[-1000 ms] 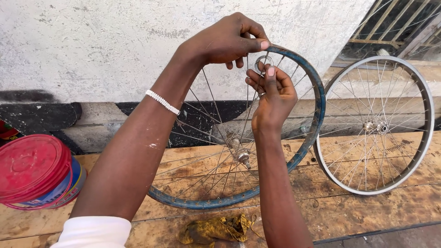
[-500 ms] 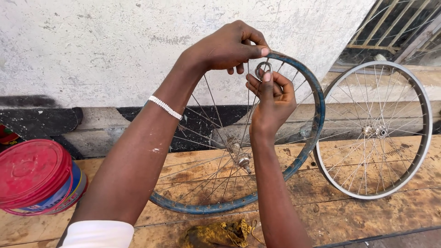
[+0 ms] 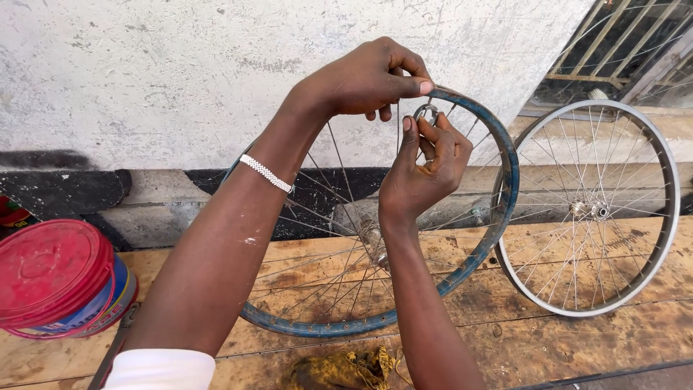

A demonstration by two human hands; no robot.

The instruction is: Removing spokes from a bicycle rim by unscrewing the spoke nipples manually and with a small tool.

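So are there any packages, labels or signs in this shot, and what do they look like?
Plastic tub: far left on the wooden boards, lying tilted, round, red lid, with a blue, white and yellow printed label round its side.
Red printed scrap: left edge by the wall, mostly cut off.
No signs or screens.

Outdoor bicycle repair spot: wheels lean on a rough plastered wall.

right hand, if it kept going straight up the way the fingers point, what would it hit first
The right hand points up at the small metal tool it pinches, just under the left hand on the blue wheel rim. Going on, it would likely meet the left hand's fingers first, though depth is unclear.
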